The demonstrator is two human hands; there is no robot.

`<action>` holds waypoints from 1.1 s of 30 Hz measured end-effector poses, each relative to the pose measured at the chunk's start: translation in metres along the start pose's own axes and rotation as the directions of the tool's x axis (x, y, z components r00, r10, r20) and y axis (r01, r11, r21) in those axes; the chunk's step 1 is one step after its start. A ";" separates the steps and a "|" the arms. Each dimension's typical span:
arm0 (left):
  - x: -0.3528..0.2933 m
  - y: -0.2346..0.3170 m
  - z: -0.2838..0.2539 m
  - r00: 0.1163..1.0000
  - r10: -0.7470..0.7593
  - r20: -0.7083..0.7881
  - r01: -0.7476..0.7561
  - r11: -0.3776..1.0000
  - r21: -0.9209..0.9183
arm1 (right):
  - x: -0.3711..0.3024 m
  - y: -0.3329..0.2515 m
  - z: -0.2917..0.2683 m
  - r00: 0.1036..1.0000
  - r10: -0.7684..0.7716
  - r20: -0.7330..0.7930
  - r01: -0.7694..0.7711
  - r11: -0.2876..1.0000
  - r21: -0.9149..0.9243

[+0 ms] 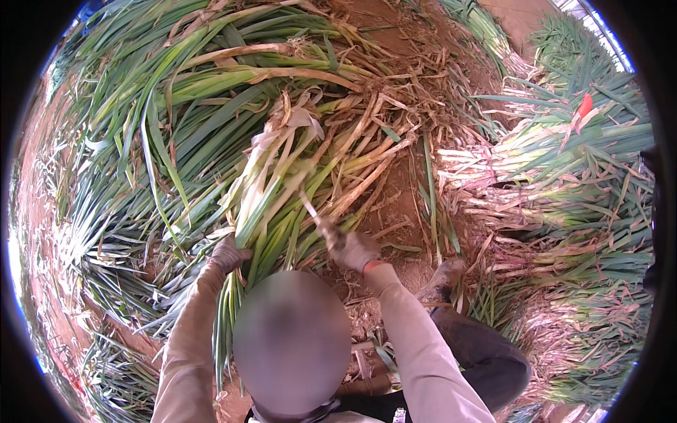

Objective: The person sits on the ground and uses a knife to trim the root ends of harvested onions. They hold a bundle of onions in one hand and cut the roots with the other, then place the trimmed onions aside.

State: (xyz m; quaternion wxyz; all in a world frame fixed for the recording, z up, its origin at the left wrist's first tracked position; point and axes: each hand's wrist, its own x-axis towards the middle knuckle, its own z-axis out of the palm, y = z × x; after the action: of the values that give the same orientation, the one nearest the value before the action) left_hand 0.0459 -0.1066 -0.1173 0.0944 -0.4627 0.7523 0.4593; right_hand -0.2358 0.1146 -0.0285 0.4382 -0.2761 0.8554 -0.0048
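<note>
My left hand (229,254), in a greyish glove, is closed on the leafy part of a bunch of green onions (271,218). Their pale, peeling stalks slant up and away from me. In my right hand (356,252), also gloved, is a slim tool (308,203); motion blur keeps me from telling its exact kind. Its pale end points up and left, close beside the stalks of the bunch. A large heap of unsorted green onions (211,120), with long leaves and dry brown outer skins, lies just beyond both hands.
At the right, tied bundles of green onions (493,166) lie in a row, roots toward me. A red scrap (583,109) sits on their leaves. Dry husks (416,92) litter the brown soil. My bent leg (486,352) and muddy shoe (443,282) are at lower right.
</note>
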 end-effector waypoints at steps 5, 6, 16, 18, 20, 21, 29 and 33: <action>0.001 -0.028 -0.006 0.999 -0.003 0.042 0.003 1.000 -0.006 | -0.001 -0.019 0.006 0.995 -0.090 0.039 0.093 0.990 -0.107; 0.000 -0.006 -0.003 0.998 -0.031 0.053 0.034 0.998 -0.050 | 0.006 -0.006 -0.005 1.000 -0.024 -0.013 0.023 0.998 -0.064; -0.032 0.027 -0.021 0.999 -0.032 0.040 0.037 0.992 -0.121 | 0.019 0.003 -0.048 0.993 0.074 -0.094 -0.066 0.995 0.080; -0.028 0.012 -0.013 0.998 -0.056 0.019 0.057 0.995 -0.080 | 0.016 -0.007 -0.059 0.989 0.094 -0.111 -0.086 0.994 0.072; -0.026 0.013 -0.012 0.995 -0.096 0.032 0.097 0.995 -0.023 | 0.021 -0.010 -0.061 0.982 0.110 -0.155 -0.097 0.991 0.088; -0.024 0.017 -0.007 0.995 -0.092 0.039 0.094 0.995 -0.043 | 0.026 -0.006 -0.063 0.980 0.122 -0.155 -0.107 0.989 0.103; -0.028 0.022 0.000 0.994 -0.099 0.047 0.104 0.987 -0.119 | 0.057 0.000 -0.069 0.990 0.106 -0.090 -0.084 0.973 0.217; -0.033 0.030 -0.002 0.992 -0.095 0.078 0.107 0.981 -0.161 | 0.067 -0.006 -0.085 0.990 0.132 -0.044 -0.121 0.973 0.198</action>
State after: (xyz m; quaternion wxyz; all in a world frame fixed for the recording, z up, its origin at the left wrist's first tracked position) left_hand 0.0414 -0.0838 -0.0791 0.1055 -0.4902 0.6836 0.5304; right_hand -0.3278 0.0575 -0.0242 0.4382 -0.1765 0.8787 -0.0685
